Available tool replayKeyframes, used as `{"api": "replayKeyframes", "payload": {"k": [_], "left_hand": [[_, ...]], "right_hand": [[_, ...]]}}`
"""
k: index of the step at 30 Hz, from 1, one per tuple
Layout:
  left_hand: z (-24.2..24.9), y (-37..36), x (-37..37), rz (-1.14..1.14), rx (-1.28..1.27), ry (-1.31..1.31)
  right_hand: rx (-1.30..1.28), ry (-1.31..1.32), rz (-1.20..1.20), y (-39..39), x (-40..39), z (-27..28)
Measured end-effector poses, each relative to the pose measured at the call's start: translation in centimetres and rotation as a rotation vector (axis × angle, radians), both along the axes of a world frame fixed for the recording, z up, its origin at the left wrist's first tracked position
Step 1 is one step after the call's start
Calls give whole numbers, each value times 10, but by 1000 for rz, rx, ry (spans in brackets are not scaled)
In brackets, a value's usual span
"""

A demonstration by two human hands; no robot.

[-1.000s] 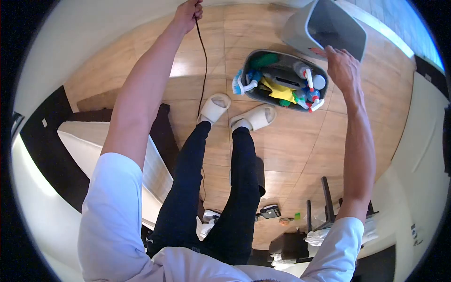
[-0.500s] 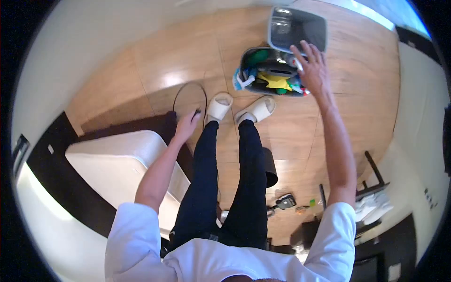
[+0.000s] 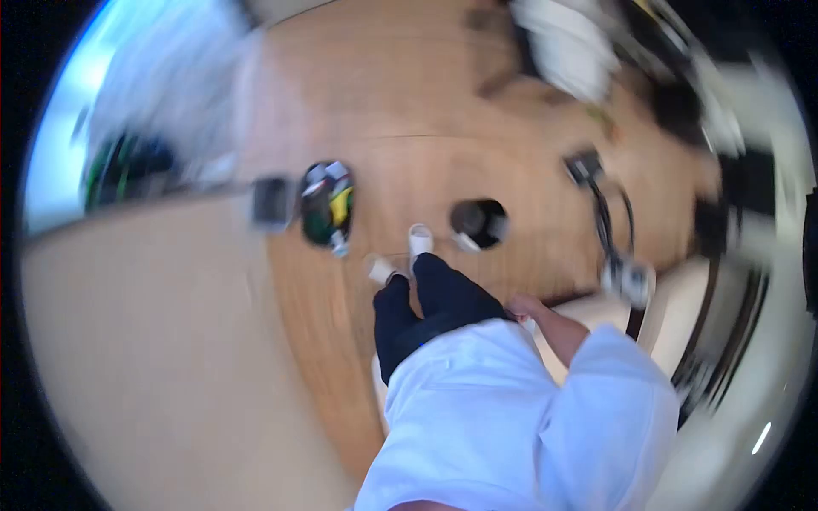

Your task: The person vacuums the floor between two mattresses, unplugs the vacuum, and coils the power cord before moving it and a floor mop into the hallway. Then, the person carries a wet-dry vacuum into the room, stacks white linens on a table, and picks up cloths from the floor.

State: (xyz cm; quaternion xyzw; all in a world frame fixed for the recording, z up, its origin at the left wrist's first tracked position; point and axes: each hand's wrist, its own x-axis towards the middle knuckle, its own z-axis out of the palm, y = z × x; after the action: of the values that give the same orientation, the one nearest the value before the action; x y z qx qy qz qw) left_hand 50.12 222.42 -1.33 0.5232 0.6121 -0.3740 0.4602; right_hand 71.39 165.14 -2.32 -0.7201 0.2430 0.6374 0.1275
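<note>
My right hand (image 3: 524, 307) hangs low beside my right hip, near the edge of the bed. Its fingers are smeared by motion, so I cannot make out whether it holds anything. My left hand is out of sight. On the wooden floor left of my slippers (image 3: 419, 239) stands a dark caddy (image 3: 312, 228) packed with bottles and a yellow cloth (image 3: 342, 206). A grey bin (image 3: 272, 203) is beside the caddy. Neither hand touches these containers.
A black round bin (image 3: 487, 223) is on the floor ahead of my feet. Farther right is what looks like a vacuum cleaner (image 3: 629, 281), with a dark hose and a floor head (image 3: 584, 166). White cloth (image 3: 567, 47) lies on furniture at the back. A pale wall (image 3: 153, 341) borders the left.
My view has swung round to the right. My right hand has gone from above the caddy to beside my hip. My left hand, earlier holding a thin dark cord, has left the view.
</note>
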Motion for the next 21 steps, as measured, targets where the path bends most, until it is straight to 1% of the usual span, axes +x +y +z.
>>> {"api": "replayKeyframes", "payload": {"k": [1, 2, 3, 4, 6, 9, 12, 16, 19, 20, 21], "left_hand": [[0, 25, 38, -93, 11, -31], [2, 45, 77, -175, 34, -67], [7, 55, 122, -270, 48, -108], [8, 59, 166, -350, 63, -148], [12, 43, 242, -497, 78, -231], [20, 5, 343, -688, 49, -344], [36, -49, 407, -862, 1, -408], [46, -119, 453, -1047, -71, -424], [45, -144, 466, -1159, -113, -410], [44, -150, 475, -1192, -125, -406], [44, -150, 479, -1214, -129, -406]], "right_hand": [[168, 332, -217, 6, -41, 32], [93, 480, -531, 17, -74, 59], [116, 524, -703, 23, -112, 75], [138, 506, -811, 30, -149, 85], [114, 433, -963, 40, -203, 93], [-35, 318, -1112, 77, -268, 99], [-232, 232, -1198, 126, -300, 91], [-515, 150, -1283, 192, -275, 68], [-728, 48, -1250, 245, -243, 49], [-677, 5, -1245, 265, -230, 41], [-340, 26, -1330, 277, -244, 21]]}}
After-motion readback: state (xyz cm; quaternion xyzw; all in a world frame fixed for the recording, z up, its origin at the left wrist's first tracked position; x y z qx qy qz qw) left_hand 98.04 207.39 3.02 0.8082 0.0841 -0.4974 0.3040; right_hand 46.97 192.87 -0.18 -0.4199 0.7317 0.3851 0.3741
